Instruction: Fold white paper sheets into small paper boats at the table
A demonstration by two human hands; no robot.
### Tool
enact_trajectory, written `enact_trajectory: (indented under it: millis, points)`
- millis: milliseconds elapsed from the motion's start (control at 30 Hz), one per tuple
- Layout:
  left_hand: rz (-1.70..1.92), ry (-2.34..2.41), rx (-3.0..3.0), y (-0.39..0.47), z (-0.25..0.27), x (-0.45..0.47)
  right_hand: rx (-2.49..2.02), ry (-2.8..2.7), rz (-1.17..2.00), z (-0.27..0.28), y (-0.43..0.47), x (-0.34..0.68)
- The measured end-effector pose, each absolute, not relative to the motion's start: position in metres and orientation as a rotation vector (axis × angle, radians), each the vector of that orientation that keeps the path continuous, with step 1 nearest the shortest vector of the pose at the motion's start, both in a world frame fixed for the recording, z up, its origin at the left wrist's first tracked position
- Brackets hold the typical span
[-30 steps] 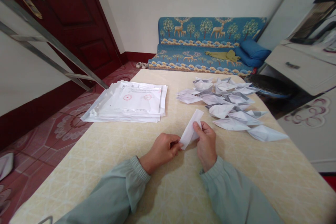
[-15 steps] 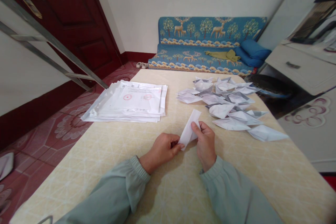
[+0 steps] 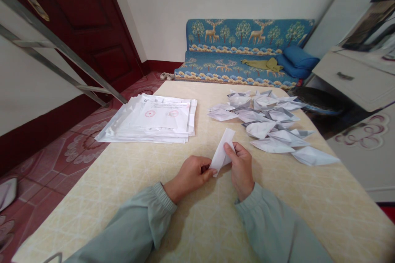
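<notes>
Between my hands, just above the table, is a folded sheet of white paper (image 3: 221,154), narrow and tilted up to the right. My left hand (image 3: 194,172) pinches its lower left end between thumb and fingers. On its right side, my right hand (image 3: 240,164) grips it with the thumb on top; those fingers are partly hidden behind the paper. Beyond my right hand lie several folded paper boats (image 3: 273,144), pointed at both ends and grouped together. To the left rests a stack of paper sheets (image 3: 160,121), the top one printed with red round stamps.
A pale yellow patterned cloth covers the table (image 3: 123,189). Past its far edge stands a blue sofa (image 3: 231,61) with a deer pattern. A metal ladder (image 3: 61,57) leans at the left by a dark red door (image 3: 92,20). White cabinets (image 3: 358,78) stand on the right.
Almost nothing differs. The upper end of the folded paper has shifted very slightly to the left, with both hands keeping their hold.
</notes>
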State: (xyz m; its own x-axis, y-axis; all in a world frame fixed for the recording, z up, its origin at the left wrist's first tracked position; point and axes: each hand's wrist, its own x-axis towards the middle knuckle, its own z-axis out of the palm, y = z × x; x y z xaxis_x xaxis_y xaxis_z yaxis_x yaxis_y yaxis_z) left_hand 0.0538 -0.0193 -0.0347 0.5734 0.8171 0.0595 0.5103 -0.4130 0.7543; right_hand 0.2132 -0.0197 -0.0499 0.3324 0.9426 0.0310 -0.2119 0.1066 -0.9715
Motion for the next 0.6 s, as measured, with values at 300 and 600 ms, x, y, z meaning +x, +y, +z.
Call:
enact_trajectory:
  millis: [300, 600]
  points:
    - [0.557, 1.059, 2.092, -0.02, -0.0327, 0.0541, -1.136, -0.838, 1.02, -0.0505, -0.0197, 0.2131]
    - [0.557, 1.059, 2.096, -0.0194, -0.034, 0.0538, -1.144, -0.853, 1.016, -0.0517, -0.0193, 0.2136]
